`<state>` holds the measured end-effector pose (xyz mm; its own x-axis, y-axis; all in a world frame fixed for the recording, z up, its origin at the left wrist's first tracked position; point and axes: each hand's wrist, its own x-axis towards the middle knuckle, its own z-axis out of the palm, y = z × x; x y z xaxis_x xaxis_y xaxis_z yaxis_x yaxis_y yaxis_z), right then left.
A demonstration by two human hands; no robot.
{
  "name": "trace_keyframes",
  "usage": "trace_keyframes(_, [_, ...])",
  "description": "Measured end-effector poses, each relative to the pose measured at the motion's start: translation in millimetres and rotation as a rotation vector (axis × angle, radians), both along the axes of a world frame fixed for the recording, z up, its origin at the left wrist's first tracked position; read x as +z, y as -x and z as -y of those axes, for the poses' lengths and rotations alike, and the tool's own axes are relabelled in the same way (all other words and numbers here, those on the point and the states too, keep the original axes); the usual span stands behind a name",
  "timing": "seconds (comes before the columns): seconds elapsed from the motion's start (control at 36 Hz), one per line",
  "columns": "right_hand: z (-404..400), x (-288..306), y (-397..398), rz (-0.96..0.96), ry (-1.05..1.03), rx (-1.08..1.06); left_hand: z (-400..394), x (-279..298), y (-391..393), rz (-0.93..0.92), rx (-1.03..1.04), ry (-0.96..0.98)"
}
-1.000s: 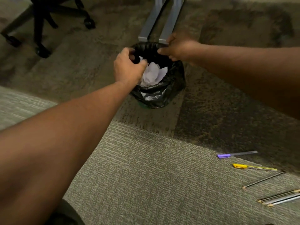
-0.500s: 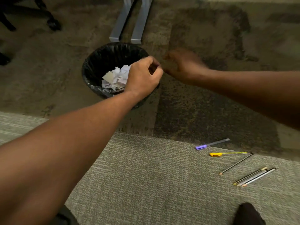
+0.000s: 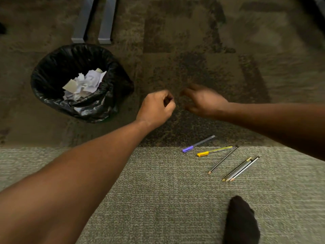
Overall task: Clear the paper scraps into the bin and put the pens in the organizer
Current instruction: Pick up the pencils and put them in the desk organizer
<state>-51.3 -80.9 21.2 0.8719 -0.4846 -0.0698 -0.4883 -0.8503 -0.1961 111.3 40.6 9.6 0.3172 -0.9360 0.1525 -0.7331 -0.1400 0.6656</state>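
Observation:
A black-lined bin (image 3: 52, 60) stands on the carpet at the left, with white paper scraps (image 3: 84, 83) inside it. My left hand (image 3: 155, 108) hovers to the right of the bin, fingers curled, nothing visible in it. My right hand (image 3: 202, 100) hangs just beside it, fingers loosely bent and holding nothing. Below the hands lie a purple-capped pen (image 3: 197, 144), a yellow-capped pen (image 3: 213, 151), a black pencil (image 3: 223, 159) and three more pencils side by side (image 3: 241, 169). No organizer is in view.
Two grey metal furniture legs (image 3: 93, 20) rest on the dark carpet behind the bin. A lighter ribbed carpet tile (image 3: 158, 191) fills the foreground. A foot in a black sock (image 3: 241, 222) sits at the bottom right.
Both hands have let go of the bin's rim and drawn back to its right, toward the pens. The view has shifted, so the bin now sits further left.

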Motion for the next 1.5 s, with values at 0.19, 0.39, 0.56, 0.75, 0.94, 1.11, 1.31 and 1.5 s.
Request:
trace_keyframes(0.19, [-7.0, -22.0, 46.9, -0.120, 0.009, -0.035, -1.1, -27.0, 45.2, -0.032, -0.123, -0.111])
trace_keyframes(0.39, [-12.6, -39.3, 88.2, -0.170, -0.012, -0.060, 0.4, -53.9, 77.7, 0.004, -0.188, -0.224])
trace_keyframes(0.56, [-16.8, -49.4, 117.7, -0.221, -0.009, -0.060, 3.7, -67.3, 95.3, 0.035, -0.204, -0.378])
trace_keyframes(0.75, [-21.9, -58.2, 150.6, -0.266, 0.001, -0.019, 4.4, -77.6, 112.0, 0.115, -0.248, -0.522])
trace_keyframes(0.94, [-17.7, -63.6, 170.7, -0.254, -0.021, 0.002, 4.4, -81.7, 128.1, 0.208, -0.265, -0.397])
trace_keyframes(1.11, [-15.0, -68.2, 202.0, -0.366, -0.126, 0.212, 0.0, -80.8, 153.9, 0.238, -0.514, -0.276])
trace_keyframes(1.31, [-24.8, -84.8, 229.0, -0.423, -0.122, 0.346, -13.3, -91.7, 181.0, 0.282, -0.647, -0.425])
trace_keyframes(1.5, [-26.6, -85.5, 231.4, -0.385, -0.077, 0.392, -22.5, -101.9, 195.7, 0.284, -0.531, -0.465])
